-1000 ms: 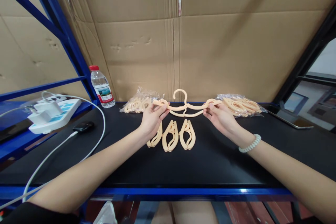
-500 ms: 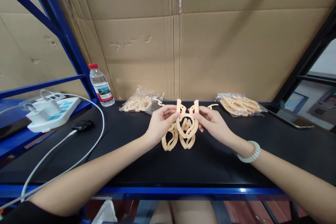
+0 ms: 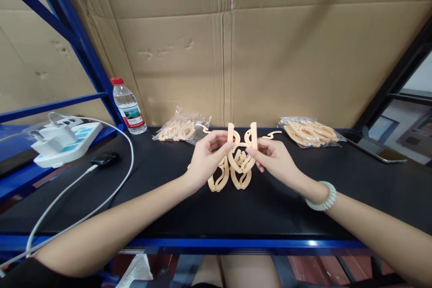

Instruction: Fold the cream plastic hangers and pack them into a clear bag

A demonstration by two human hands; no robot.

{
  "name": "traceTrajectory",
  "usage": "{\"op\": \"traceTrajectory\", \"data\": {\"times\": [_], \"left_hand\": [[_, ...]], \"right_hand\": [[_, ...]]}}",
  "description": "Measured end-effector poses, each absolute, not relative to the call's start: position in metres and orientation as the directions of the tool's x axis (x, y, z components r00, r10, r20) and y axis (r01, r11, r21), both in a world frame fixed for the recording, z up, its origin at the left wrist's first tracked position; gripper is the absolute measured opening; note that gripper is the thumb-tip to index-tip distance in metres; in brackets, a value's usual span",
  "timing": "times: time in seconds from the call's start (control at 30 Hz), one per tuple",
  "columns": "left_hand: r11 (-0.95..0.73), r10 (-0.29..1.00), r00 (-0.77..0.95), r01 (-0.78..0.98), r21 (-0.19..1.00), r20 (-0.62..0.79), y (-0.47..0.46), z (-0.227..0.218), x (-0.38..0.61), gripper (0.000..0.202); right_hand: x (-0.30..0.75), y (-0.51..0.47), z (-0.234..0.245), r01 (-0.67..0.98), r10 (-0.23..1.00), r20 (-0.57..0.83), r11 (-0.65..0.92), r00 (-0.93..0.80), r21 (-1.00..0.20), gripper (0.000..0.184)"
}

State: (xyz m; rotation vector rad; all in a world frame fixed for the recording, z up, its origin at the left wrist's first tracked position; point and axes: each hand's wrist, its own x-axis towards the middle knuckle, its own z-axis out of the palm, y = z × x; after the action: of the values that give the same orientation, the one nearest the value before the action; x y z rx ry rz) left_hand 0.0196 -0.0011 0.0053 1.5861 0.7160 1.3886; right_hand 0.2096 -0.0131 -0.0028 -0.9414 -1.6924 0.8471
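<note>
Cream-plastic folding hanger (image 3: 232, 160), partly folded, held up over the middle of the black surface (image 3: 270, 216), its two arms pointing upward. Left hand (image 3: 207, 155): thumb and fingers pinch one arm. Right hand (image 3: 276, 158): similar pinch on the other arm, thumb near the inner curve. Thin hook-shaped ends show beyond both hands; cannot tell whether they belong to the held piece.

Below and nearer the front edge, two folded hangers (image 3: 218, 182) lie side by side, the right-hand one partly covered from this view. Bagged hangers (image 3: 308, 132) sit by the rear edge toward the right; a second plastic bag (image 3: 178, 131) sits left of centre at the same edge.

Risks, judged: uneven pressure from the two hands could twist the joint or strain the plastic; a thumb close to the closing arms could be nipped; one grip slipping could let that arm swing out. Lowering the piece straight down could knock the folded pair askew. Left forearm sweeping toward the left edge might snag the white cable (image 3: 133, 153).
</note>
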Motion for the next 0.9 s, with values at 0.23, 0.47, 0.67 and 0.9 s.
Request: {"op": "traceTrajectory", "data": {"times": [0.23,0.47,0.67,0.9], "left_hand": [[-0.437,0.857,0.233,-0.141,0.888,0.459,-0.005,0.011,0.019,0.019],[-0.464,0.832,0.286,-0.112,0.879,0.476,-0.002,0.012,0.017,0.017],[-0.487,0.794,0.357,-0.110,0.866,0.492,-0.002,0.020,0.013,0.016],[-0.489,0.781,0.399,-0.089,0.868,0.481,-0.002,0.017,0.012,0.013]], "right_hand": [[0.211,-0.015,-0.001,0.340,0.861,0.482,0.508,-0.166,-0.791,0.027],[0.210,-0.018,-0.001,0.365,0.858,0.492,0.510,-0.148,-0.779,0.024],[0.208,-0.023,-0.002,0.305,0.880,0.461,0.473,-0.117,-0.826,0.023],[0.205,-0.026,-0.002,0.302,0.871,0.456,0.492,-0.186,-0.817,0.019]]}}
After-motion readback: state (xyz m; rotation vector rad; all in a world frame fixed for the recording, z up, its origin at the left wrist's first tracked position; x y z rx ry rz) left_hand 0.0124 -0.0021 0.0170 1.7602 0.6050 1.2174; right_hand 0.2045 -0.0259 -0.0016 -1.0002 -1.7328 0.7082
